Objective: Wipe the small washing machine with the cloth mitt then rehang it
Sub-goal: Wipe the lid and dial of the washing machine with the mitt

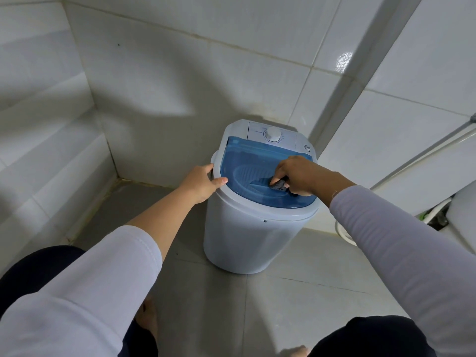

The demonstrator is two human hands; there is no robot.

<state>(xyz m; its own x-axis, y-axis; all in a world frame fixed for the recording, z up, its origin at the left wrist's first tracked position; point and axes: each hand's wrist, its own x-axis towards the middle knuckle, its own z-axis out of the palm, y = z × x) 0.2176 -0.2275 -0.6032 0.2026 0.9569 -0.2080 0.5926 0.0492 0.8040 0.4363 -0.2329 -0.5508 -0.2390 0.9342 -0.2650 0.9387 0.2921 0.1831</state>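
The small washing machine (257, 202) stood on the tiled floor (296, 305) in the corner of the tiled walls (180, 73). Your left hand (202, 182) gripped its white rim, thumb laid along the top edge, fingers curled over the side. Your right hand (298, 176) had its grip closed round the dark cloth mitt (279, 186), bunched and pressed onto the blue see-through lid (247, 163). The white dial (272, 135) sat behind the lid, near the wall.
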